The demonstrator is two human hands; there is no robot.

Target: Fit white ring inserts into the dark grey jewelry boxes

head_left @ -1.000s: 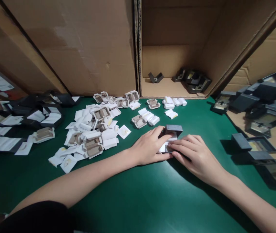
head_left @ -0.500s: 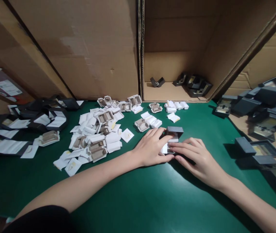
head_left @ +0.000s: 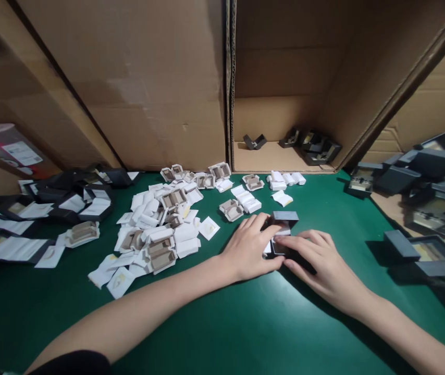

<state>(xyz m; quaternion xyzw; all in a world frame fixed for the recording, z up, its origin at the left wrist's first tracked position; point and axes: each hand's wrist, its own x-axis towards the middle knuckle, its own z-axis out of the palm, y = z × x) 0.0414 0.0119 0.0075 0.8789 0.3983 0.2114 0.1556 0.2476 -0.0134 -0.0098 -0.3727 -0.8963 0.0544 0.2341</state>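
Note:
A small dark hinged box [head_left: 285,215] stands on the green table with its lid raised. My left hand [head_left: 250,247] is closed around its left side, the thumb along the front edge. From the right, my right hand [head_left: 321,265] reaches in with fingers bent over the open lower half and the thumb at its front. A bit of white insert [head_left: 267,249] shows between the hands. The fingers hide most of the box's inside, and I cannot tell whether the right fingertips grip the insert too.
White folded card inserts [head_left: 156,234] lie heaped to the left, others behind my hands. Dark boxes stand at far left [head_left: 66,195] and far right [head_left: 437,156]. A cardboard carton [head_left: 281,117] at the back holds several open dark boxes. A clear labelled container [head_left: 15,148] is far left.
The view has tilted up slightly, so everything sits lower. Between my hands, less white and more of the box's dark interior shows. Both hands stay on the box.

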